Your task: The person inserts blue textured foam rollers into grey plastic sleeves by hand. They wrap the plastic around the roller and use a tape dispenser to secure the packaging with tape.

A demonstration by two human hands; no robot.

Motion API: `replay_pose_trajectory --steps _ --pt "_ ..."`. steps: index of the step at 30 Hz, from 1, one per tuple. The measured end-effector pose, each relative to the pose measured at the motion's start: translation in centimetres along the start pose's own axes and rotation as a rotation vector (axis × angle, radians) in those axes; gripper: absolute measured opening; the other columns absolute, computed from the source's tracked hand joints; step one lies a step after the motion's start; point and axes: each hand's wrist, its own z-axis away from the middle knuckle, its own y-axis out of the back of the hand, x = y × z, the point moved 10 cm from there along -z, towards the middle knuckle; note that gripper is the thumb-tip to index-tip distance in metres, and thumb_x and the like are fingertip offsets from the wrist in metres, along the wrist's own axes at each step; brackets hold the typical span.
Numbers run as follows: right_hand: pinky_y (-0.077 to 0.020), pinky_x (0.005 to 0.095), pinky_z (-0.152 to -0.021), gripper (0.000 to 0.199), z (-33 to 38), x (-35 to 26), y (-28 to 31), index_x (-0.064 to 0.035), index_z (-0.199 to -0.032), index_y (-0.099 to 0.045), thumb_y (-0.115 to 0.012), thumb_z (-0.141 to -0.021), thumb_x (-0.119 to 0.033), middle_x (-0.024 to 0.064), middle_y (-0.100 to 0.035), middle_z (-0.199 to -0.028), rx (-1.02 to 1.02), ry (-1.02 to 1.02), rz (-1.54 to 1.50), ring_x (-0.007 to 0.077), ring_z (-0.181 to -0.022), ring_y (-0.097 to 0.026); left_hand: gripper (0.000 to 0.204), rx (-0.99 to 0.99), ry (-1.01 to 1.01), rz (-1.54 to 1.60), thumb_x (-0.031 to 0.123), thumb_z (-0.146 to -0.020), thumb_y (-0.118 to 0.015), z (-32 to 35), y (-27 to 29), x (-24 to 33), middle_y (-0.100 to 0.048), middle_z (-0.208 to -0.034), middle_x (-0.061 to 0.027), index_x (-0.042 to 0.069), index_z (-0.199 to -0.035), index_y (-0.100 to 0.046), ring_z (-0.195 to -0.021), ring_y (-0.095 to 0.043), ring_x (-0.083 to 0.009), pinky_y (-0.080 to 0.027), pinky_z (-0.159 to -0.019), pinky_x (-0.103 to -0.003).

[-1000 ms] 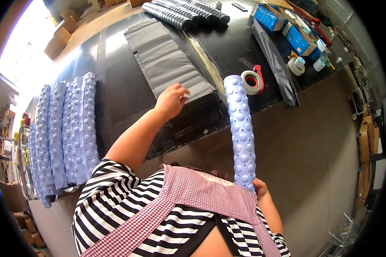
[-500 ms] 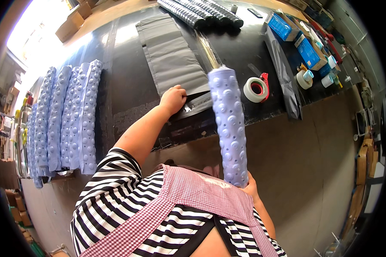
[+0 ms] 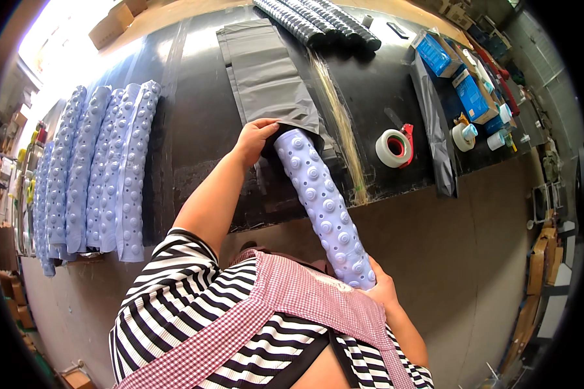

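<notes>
My left hand (image 3: 254, 139) pinches the near, open edge of a flat grey plastic bag (image 3: 266, 71) that lies lengthwise on the black table (image 3: 191, 78). A rolled lilac bath mat (image 3: 324, 207), covered in round bumps and small holes, slants from the bag's mouth down toward my body. Its far end is right at the opening, beside my left fingers; whether it has entered the bag is hard to make out. My right hand (image 3: 384, 288) grips the near end of the roll, against my checked apron, with part of the fingers hidden behind it.
Several lilac rolled mats (image 3: 110, 168) lie side by side at the table's left. Dark shiny rolls (image 3: 311, 23) rest at the far edge. Rightward are straw-coloured strands (image 3: 340, 123), a tape dispenser (image 3: 394, 148), folded dark plastic (image 3: 433, 129) and a blue box (image 3: 474, 96).
The roll's far end has swung left and come down to the bag's mouth. My left hand has lifted the bag's edge. The strands the roll covered now show.
</notes>
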Motion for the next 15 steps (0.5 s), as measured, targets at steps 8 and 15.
replay_pose_trajectory --steps 8,15 --pt "-0.0484 0.0357 -0.103 0.09 -1.6 -3.7 -2.0 -0.0044 -0.147 -0.05 -0.09 -0.067 -0.015 0.0111 -0.066 -0.13 -0.049 0.059 -0.287 0.0202 -0.117 -0.063 0.017 0.008 -0.908 -0.995 0.004 -0.087 -0.072 5.9 -6.5 9.2 -0.064 -0.088 -0.0065 0.008 -0.103 -0.077 -0.082 -0.065 -0.0238 -0.051 -0.076 -0.03" --pt "-0.0464 0.0347 -0.104 0.086 -11.6 -12.9 -7.2 -0.004 -0.151 -0.045 -0.084 -0.073 -0.011 0.0105 -0.062 -0.133 -0.226 0.175 -0.544 0.0194 -0.121 -0.058 0.008 0.415 -1.085 -1.035 0.018 -0.085 -0.077 -0.2 -5.5 18.0 -0.065 -0.127 -0.0148 0.02 -0.092 -0.081 -0.128 -0.051 -0.0358 -0.036 -0.109 -0.046"
